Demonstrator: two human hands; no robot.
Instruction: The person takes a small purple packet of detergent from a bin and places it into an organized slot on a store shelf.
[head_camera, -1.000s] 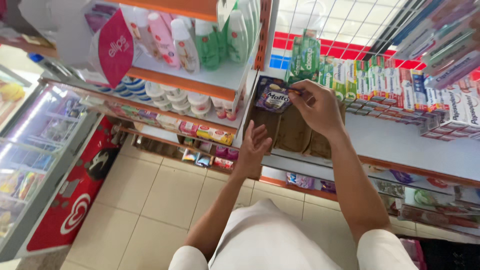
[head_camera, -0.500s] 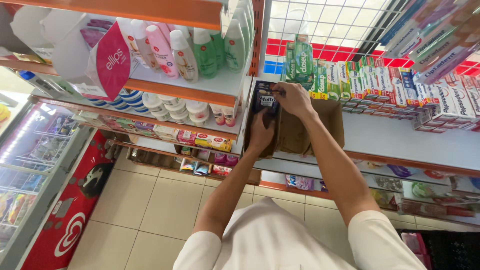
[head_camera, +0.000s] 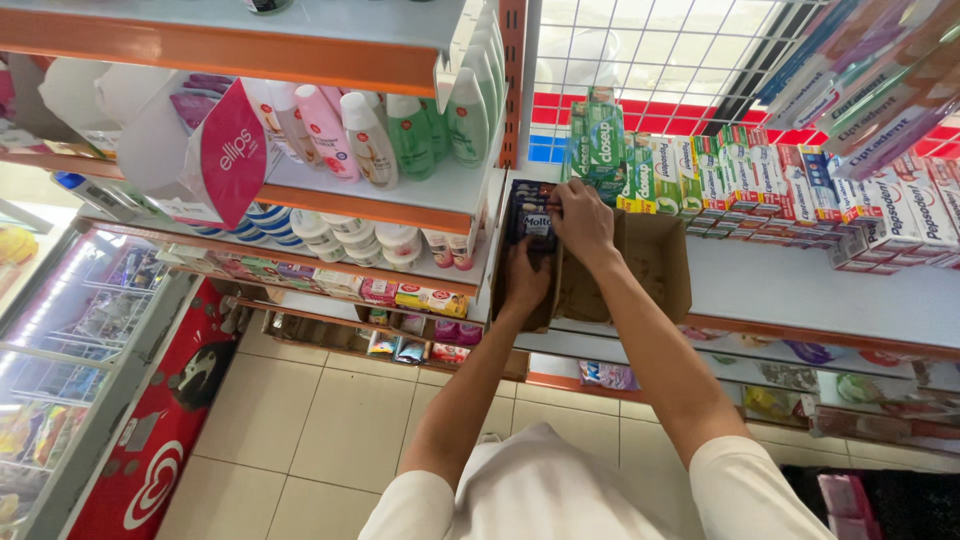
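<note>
Your right hand (head_camera: 583, 222) is closed over the top edge of a dark pouch pack (head_camera: 530, 222), fingers curled round it w/ thumb behind. Your left hand (head_camera: 524, 282) cups the same pack from below, palm up against its bottom edge. So both hands have it, firm wrap, no gap showing.

The pack sits at the left end of the white shelf (head_camera: 800, 290), upright, pressed near the shelf upright, just left of an open cardboard box (head_camera: 640, 262) standing on that shelf. Green toothpaste boxes (head_camera: 600, 145) stand right behind it; red & white ones run off to the right.

Step in hand, as I read it: seating the pack into its slot beside the box. Next move calls for a small push back & a squaring-up so it stands straight, then letting go top first, bottom after, w/o tipping it fwd off the edge. Can't tell if more packs stand behind it.
</note>
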